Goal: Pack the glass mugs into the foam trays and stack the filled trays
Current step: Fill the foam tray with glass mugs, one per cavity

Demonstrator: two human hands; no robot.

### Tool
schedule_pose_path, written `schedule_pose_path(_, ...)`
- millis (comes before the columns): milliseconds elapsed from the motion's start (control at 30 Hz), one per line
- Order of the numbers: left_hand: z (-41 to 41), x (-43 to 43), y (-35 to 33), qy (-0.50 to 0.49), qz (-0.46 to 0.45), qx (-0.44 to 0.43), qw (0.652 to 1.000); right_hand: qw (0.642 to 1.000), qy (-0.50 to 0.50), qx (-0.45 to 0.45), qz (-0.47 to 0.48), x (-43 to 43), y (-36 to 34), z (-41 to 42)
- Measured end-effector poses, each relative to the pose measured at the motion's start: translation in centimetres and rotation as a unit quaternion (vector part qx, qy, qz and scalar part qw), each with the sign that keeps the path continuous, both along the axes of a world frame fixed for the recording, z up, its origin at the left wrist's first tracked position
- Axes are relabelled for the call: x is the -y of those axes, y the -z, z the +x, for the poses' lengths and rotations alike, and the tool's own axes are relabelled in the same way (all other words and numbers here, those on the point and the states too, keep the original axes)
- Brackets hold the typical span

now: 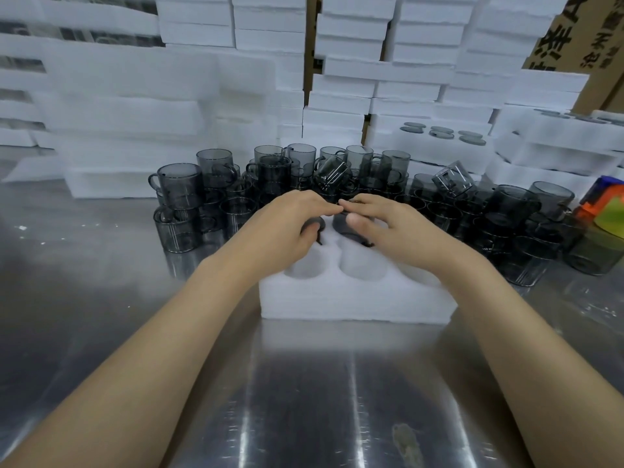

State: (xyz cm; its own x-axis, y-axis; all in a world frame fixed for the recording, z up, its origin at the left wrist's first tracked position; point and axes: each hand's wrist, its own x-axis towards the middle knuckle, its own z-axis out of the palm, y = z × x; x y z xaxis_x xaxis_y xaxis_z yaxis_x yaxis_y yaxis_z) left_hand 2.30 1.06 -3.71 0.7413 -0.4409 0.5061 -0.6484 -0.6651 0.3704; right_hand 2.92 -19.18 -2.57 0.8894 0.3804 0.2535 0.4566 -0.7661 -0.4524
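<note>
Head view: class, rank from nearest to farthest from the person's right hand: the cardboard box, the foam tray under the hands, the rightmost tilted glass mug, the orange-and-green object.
From the right hand:
1. Foam tray, directly beneath it.
2. Rightmost tilted glass mug, behind it to the right.
3. Orange-and-green object, at the far right.
4. Cardboard box, top right, at the back.

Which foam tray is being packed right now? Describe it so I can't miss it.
On the steel table, just in front of the crowd of grey glass mugs, one white foam tray lies under the left hand and right hand. Unlike the foam stacks behind, it sits alone on the metal, with empty round pockets showing in its near row.
</note>
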Motion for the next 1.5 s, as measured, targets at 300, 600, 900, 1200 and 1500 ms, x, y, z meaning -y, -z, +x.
schedule_pose_path(300, -0.2, 0.2, -0.4, -0.003, 0.009, 0.006, 1.0, 0.985, -0.059, -0.105, 0.12, 1.5, -0.3, 0.9)
schedule_pose_path(600, -0.4, 0.3, -0.4, 0.009, 0.027, 0.011, 1.0, 0.982, -0.065, -0.12, 0.129, 1.8, -0.6, 0.3)
schedule_pose_path(900, -0.3, 0.4, -0.8, 0.073, 0.088, 0.015, 0.993, 0.978, -0.059, -0.093, 0.179, 2.5, -0.5, 0.2)
schedule_pose_path(1200, -0.6, 0.4, -0.7, 0.053, 0.057, 0.061, 0.995, 0.994, -0.053, -0.067, 0.074, 1.7, -0.3, 0.4)
schedule_pose_path(1500, -0.3, 0.3, -0.3, 0.045, 0.085, -0.005, 0.995, 0.991, -0.025, -0.099, 0.092, 1.4, 0.0, 0.3)
